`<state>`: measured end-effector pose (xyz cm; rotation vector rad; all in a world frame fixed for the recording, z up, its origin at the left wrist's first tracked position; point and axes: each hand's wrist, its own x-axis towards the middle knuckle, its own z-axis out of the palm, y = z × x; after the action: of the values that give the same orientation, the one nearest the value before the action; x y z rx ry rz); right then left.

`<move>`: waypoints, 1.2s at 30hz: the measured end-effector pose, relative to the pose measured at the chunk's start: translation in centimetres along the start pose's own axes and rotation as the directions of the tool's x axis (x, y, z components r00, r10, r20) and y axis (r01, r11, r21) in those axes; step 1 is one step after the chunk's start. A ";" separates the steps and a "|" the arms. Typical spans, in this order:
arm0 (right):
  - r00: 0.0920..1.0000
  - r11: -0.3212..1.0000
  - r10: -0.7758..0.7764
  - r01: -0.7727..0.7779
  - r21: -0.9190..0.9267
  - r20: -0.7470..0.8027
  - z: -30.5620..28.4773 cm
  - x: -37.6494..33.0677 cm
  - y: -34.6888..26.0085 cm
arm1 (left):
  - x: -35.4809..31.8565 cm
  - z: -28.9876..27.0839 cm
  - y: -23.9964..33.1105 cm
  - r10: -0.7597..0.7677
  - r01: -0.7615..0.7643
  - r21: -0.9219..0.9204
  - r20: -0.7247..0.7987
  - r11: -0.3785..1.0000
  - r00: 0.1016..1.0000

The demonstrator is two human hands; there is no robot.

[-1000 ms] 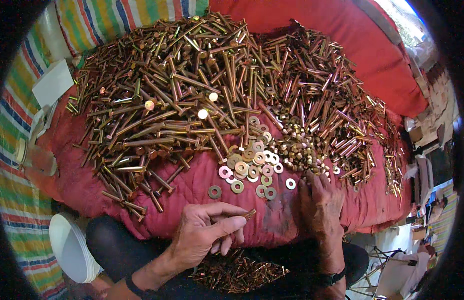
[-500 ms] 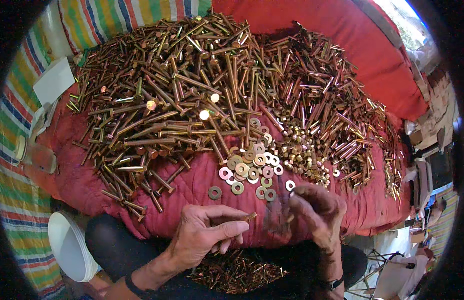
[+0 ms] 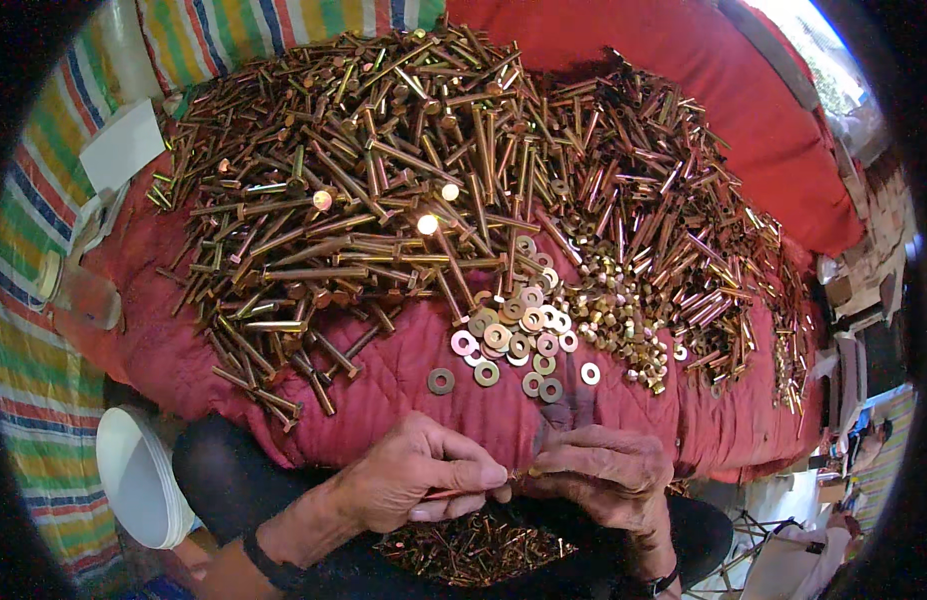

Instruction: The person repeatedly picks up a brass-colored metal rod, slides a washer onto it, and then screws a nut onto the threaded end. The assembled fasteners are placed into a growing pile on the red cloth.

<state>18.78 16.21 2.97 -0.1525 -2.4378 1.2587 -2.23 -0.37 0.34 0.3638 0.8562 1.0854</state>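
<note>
My left hand (image 3: pixel 413 475) is closed round a thin copper-coloured bolt (image 3: pixel 443 493), mostly hidden by the fingers. At the bolt's end the fingertips of my right hand (image 3: pixel 608 475) are pinched together, almost touching the left fingertips. What sits between the right fingers is too small and covered to name. Just beyond the hands, on a red quilted cloth (image 3: pixel 413 375), lies a loose cluster of flat washers (image 3: pixel 496 335). A heap of small brassy nuts (image 3: pixel 623 320) is to their right.
Behind the washers rises a large pile of long bolts (image 3: pixel 333 215), with shorter fasteners (image 3: pixel 663 160) at the right. More small fasteners (image 3: pixel 473 550) lie below my hands, between my legs. White stacked tubs (image 3: pixel 138 480) stand at the left, near a clear jar (image 3: pixel 88 295).
My right hand has come down and left from near the washers to meet my left hand. The left hand has turned slightly, still holding the bolt. The view has shifted a little.
</note>
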 end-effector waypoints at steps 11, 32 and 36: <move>0.928 0.926 0.373 -0.372 0.057 -0.002 1.0 -0.4 -1.1 | 1.3 1.1 -2.1 0.808 -0.491 0.871 0.300 -0.015 0.507; 0.989 0.986 0.144 -0.146 -0.082 -0.033 0.2 -0.5 -0.5 | 0.6 1.2 -1.2 0.677 -0.499 0.750 0.094 0.434 0.730; 0.982 0.977 0.185 -0.188 -0.100 -0.035 0.4 -0.3 -1.1 | 0.4 1.1 -0.9 0.681 -0.472 0.769 0.066 0.432 0.729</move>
<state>18.98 15.19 3.60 -0.4323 -2.5149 1.1983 -0.76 -0.27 0.29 1.3473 1.4824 1.3998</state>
